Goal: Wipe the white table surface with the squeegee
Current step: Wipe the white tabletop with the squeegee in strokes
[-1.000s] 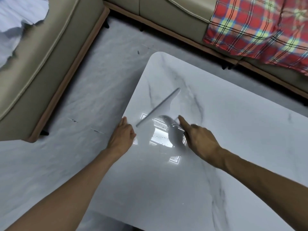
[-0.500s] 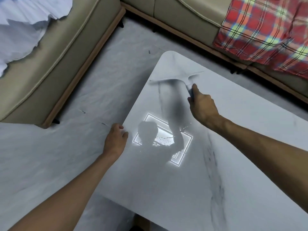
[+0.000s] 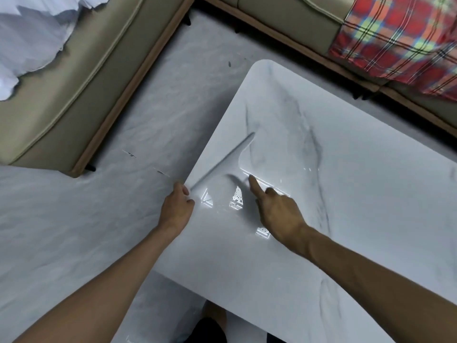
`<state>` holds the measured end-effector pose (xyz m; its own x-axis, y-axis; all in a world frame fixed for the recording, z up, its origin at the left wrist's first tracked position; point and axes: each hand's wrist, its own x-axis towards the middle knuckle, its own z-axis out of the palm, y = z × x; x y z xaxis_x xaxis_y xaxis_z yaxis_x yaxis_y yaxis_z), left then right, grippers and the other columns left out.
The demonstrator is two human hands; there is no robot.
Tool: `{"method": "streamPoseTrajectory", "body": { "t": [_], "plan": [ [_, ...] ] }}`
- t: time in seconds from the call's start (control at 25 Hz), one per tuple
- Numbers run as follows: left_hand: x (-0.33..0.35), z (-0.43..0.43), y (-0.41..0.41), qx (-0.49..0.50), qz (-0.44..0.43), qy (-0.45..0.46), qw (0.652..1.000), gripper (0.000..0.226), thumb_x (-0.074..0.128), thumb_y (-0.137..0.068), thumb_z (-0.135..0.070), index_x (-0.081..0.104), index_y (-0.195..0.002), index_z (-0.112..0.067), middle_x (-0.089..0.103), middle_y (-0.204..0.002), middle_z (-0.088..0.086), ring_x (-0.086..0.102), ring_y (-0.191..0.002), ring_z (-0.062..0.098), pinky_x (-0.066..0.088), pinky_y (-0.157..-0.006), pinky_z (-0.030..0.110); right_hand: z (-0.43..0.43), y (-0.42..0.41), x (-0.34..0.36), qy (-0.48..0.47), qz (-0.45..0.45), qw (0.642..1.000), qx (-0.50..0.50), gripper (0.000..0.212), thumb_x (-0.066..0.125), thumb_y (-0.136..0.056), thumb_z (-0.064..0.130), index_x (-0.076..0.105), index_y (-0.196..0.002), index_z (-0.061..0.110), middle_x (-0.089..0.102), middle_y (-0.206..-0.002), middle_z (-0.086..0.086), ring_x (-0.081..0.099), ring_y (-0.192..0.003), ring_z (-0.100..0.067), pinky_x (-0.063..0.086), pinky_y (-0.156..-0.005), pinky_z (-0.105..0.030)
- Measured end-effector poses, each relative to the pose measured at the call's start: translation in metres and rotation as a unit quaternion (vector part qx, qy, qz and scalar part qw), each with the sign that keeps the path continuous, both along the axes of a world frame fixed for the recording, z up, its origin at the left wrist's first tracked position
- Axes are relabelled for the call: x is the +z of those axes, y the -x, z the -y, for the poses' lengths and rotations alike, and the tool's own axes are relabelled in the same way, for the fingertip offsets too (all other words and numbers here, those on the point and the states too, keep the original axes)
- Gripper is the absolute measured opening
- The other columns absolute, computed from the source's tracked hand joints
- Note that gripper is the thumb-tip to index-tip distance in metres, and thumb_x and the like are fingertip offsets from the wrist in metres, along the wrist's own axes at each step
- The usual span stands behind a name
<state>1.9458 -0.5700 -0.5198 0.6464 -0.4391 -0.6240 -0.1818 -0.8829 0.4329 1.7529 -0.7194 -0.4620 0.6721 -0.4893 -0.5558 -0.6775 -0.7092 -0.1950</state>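
Observation:
The white marble-veined table (image 3: 346,194) fills the right half of the view. A pale grey squeegee (image 3: 222,164) lies on it with its long blade running diagonally from the table's left edge toward the far middle. My right hand (image 3: 277,214) is shut on the squeegee's handle, index finger stretched along it. My left hand (image 3: 176,206) grips the table's left edge just below the blade's near end. A bright ceiling-light reflection sits under the handle.
A beige sofa (image 3: 86,82) stands to the left across a strip of grey floor (image 3: 74,231). A second sofa section with a red plaid blanket (image 3: 400,38) runs along the back right. My leg (image 3: 210,325) shows below the table's near edge.
My right hand drew the squeegee from the table's far corner back toward me and the left edge. The blade now lies diagonally again. My left hand stayed on the table's edge.

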Motion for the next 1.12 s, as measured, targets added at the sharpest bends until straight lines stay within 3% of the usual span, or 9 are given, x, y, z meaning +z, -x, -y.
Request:
{"method": "streamPoseTrajectory", "body": {
  "t": [0.12, 0.28, 0.36, 0.52, 0.68, 0.8, 1.0, 1.12],
  "plan": [
    [0.003, -0.001, 0.005, -0.007, 0.002, -0.007, 1.000, 0.016, 0.049, -0.082, -0.005, 0.039, -0.086, -0.017, 0.048, -0.069, -0.001, 0.050, -0.065, 0.023, 0.032, -0.051, 0.030, 0.001, 0.073, 0.012, 0.002, -0.045, 0.995, 0.087, 0.077, 0.042, -0.091, 0.011, 0.000, -0.152, 0.031, 0.056, -0.098, -0.009, 0.056, -0.061, -0.037, 0.036, -0.051, -0.037],
    [0.005, -0.012, 0.009, -0.008, 0.010, -0.014, 1.000, 0.015, 0.049, -0.083, -0.003, 0.040, -0.082, -0.015, 0.051, -0.075, 0.005, 0.052, -0.072, 0.029, 0.038, -0.062, 0.031, 0.014, 0.125, 0.042, 0.031, -0.055, 0.992, 0.105, 0.067, 0.046, -0.094, 0.019, 0.014, -0.153, 0.028, 0.055, -0.086, -0.003, 0.055, -0.054, -0.031, 0.047, -0.050, -0.037],
    [0.005, -0.022, 0.012, 0.014, 0.016, -0.013, 1.000, 0.013, 0.049, -0.083, -0.003, 0.040, -0.083, -0.013, 0.053, -0.075, 0.008, 0.053, -0.072, 0.031, 0.040, -0.062, 0.033, 0.016, 0.107, 0.047, 0.030, -0.017, 0.995, 0.092, 0.060, 0.044, -0.097, 0.023, 0.020, -0.152, 0.026, 0.057, -0.088, -0.005, 0.055, -0.054, -0.034, 0.045, -0.049, -0.037],
    [0.002, -0.045, 0.020, 0.073, 0.028, -0.012, 0.997, 0.010, 0.046, -0.087, -0.002, 0.042, -0.088, -0.010, 0.055, -0.079, 0.013, 0.055, -0.074, 0.032, 0.047, -0.067, 0.040, -0.002, 0.013, 0.016, -0.005, 0.062, 0.995, 0.084, 0.057, 0.035, -0.100, 0.028, 0.012, -0.152, 0.027, 0.057, -0.101, -0.011, 0.055, -0.066, -0.039, 0.033, -0.055, -0.034],
    [0.000, -0.071, 0.034, 0.135, 0.032, -0.026, 0.990, 0.005, 0.039, -0.093, -0.007, 0.042, -0.096, -0.010, 0.055, -0.082, 0.013, 0.053, -0.071, 0.026, 0.040, -0.058, 0.032, -0.033, -0.028, -0.009, -0.012, 0.040, 0.989, 0.145, 0.061, 0.037, -0.099, 0.023, 0.007, -0.152, 0.027, 0.056, -0.103, -0.011, 0.045, -0.061, -0.032, 0.029, -0.055, -0.033],
    [0.001, -0.085, 0.052, 0.149, 0.054, -0.031, 0.987, 0.009, 0.043, -0.090, -0.004, 0.041, -0.095, -0.011, 0.053, -0.081, 0.009, 0.053, -0.074, 0.027, 0.038, -0.060, 0.031, -0.029, 0.012, -0.009, 0.014, 0.016, 0.986, 0.165, 0.067, 0.041, -0.096, 0.020, 0.006, -0.152, 0.029, 0.056, -0.102, -0.009, 0.048, -0.061, -0.032, 0.029, -0.054, -0.033],
    [0.011, -0.097, 0.076, 0.136, 0.067, -0.019, 0.988, 0.014, 0.058, -0.084, -0.008, 0.047, -0.093, -0.013, 0.059, -0.088, 0.007, 0.056, -0.080, 0.028, 0.050, -0.073, 0.040, 0.005, 0.119, 0.011, 0.026, -0.016, 0.984, 0.173, 0.067, 0.040, -0.095, 0.021, 0.005, -0.151, 0.036, 0.052, -0.092, -0.002, 0.058, -0.064, -0.032, 0.036, -0.053, -0.032],
    [0.023, -0.122, 0.084, 0.169, 0.074, 0.040, 0.982, 0.015, 0.061, -0.081, 0.003, 0.053, -0.085, -0.010, 0.060, -0.085, 0.005, 0.056, -0.076, 0.020, 0.045, -0.061, 0.021, 0.000, 0.136, 0.023, 0.017, 0.027, 0.986, 0.161, 0.054, 0.033, -0.099, 0.030, 0.016, -0.150, 0.035, 0.054, -0.087, 0.000, 0.060, -0.064, -0.032, 0.041, -0.053, -0.034]
  ]
}}
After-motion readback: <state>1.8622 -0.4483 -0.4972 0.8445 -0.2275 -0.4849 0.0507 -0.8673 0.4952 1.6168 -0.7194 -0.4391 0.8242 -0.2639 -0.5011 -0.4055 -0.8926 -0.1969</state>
